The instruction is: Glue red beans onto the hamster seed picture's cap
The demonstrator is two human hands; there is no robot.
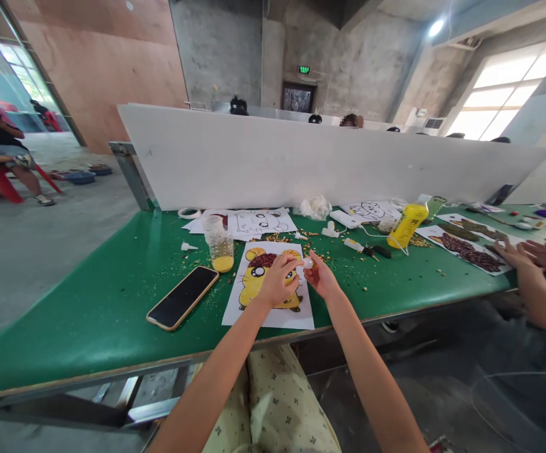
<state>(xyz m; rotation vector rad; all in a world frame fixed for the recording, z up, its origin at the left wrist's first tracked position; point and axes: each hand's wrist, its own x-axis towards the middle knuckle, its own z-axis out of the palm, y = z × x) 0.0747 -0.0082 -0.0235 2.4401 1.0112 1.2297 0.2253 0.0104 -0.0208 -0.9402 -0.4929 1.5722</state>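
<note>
Both my hands meet over a paper sheet (273, 314) bearing a yellow cartoon animal picture (258, 277) partly covered with grains. My left hand (277, 280) is curled, its fingers pinching a small white object (307, 263). My right hand (323, 277) closes on the same small white object from the other side. What the object is I cannot make out. Loose grains lie scattered on the green table (89, 314) around the sheet.
A phone (183, 297) lies left of the sheet, a clear cup of yellow grains (221, 248) behind it. Further back are line-drawing sheets (258, 221), a tape roll (189, 212) and a yellow bottle (407, 225). Another person's hands (532, 261) rest at the right. A white board (301, 163) backs the table.
</note>
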